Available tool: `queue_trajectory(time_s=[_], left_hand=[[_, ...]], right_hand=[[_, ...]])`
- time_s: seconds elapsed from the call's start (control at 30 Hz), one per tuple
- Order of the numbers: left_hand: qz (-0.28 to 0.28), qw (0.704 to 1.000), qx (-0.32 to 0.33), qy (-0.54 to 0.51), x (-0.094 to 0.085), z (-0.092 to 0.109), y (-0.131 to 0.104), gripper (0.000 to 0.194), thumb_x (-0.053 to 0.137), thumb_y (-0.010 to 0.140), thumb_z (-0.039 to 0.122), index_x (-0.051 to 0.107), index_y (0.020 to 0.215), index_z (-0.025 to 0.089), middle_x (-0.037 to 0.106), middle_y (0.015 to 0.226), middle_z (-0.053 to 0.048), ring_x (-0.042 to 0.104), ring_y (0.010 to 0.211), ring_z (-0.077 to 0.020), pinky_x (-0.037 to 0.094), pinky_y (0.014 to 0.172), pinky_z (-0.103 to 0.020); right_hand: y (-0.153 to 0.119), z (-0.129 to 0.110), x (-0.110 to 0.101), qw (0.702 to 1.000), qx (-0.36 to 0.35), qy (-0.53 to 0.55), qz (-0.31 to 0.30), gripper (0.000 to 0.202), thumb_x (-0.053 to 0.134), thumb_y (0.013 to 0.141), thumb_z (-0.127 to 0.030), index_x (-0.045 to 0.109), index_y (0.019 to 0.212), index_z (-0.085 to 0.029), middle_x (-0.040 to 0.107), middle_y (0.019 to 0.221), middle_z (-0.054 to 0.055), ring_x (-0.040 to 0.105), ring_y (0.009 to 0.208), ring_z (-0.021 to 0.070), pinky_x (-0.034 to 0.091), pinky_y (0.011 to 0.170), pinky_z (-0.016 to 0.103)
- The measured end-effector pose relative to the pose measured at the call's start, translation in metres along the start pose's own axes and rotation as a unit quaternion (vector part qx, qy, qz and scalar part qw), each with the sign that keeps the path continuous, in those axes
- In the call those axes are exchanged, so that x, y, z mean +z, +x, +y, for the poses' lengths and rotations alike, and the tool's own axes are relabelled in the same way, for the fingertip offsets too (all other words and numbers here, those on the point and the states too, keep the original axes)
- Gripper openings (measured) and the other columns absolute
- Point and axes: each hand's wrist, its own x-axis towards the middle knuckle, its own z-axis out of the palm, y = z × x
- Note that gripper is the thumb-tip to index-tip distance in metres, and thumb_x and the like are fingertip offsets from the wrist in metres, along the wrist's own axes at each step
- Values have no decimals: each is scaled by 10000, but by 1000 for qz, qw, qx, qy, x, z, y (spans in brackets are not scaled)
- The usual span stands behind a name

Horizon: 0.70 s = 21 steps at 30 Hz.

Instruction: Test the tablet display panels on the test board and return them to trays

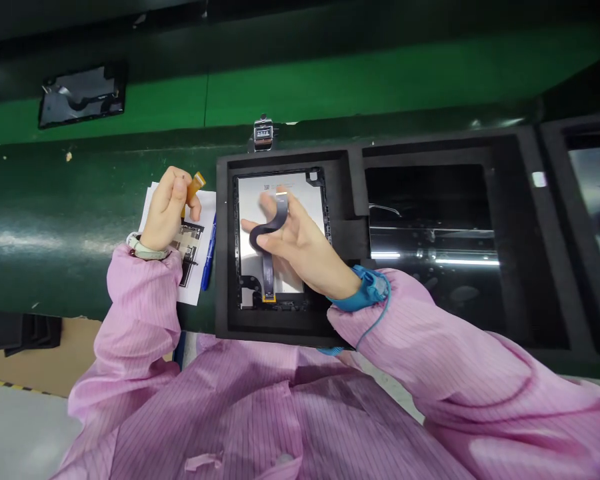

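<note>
My left hand (166,210) is closed around a small orange flex cable (197,183), whose end sticks out past the fingers, above a white paper sheet (193,293). My right hand (313,250) is over the silvery back of a tablet screen assembly (253,193). Its thumb lies against a bent black ribbon cable (267,270), with fingers behind it. The cable's lower end meets the bottom edge of the assembly; its upper end stands free near the fingers. A black foam tray (223,253) surrounds the assembly.
A blue pen (209,257) lies between paper and tray. In the neighbouring tray section is a glossy dark screen (430,193). Behind the tray stands a small metal counter (263,133). Another screen assembly (85,97) rests on the green surface at upper left.
</note>
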Motion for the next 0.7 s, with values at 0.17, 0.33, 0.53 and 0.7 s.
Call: queue_trajectory(time_s=[0.17, 0.33, 0.53, 0.7], left_hand=[[-18, 995, 9, 99, 1, 7, -2, 465, 490, 995, 654, 595, 806, 242, 610, 632, 9, 596, 632, -168, 494, 678, -346], [-62, 982, 16, 177, 4, 15, -4, 434, 533, 987, 554, 616, 705, 236, 639, 587, 7, 655, 739, -199, 500, 945, -409], [-121, 975, 10, 186, 7, 18, -5, 156, 604, 847, 324, 614, 713, 246, 661, 629, 53, 582, 580, -152, 397, 1118, -482], [-169, 967, -8, 189, 12, 24, -5, 106, 619, 779, 266, 590, 679, 244, 625, 667, 39, 589, 688, -181, 380, 1116, -492]], right_hand=[[3, -2, 6, 1000, -6, -17, -16, 391, 576, 950, -599, 683, 1018, -230, 666, 1280, 70, 617, 1246, 234, 392, 1200, 475], [11, 1, 5, 994, -31, -100, -27, 584, 314, 993, -727, 552, 809, -226, 629, 1187, 66, 564, 1207, 220, 401, 1120, 424], [22, -12, 1, 952, -95, -277, -87, 313, 360, 1017, -411, 467, 789, -225, 599, 1071, 75, 542, 1133, 223, 406, 1074, 434], [26, -14, -3, 886, -170, -420, -100, 272, 363, 1021, -299, 495, 799, -214, 595, 1109, 88, 488, 1079, 238, 402, 1058, 485]])
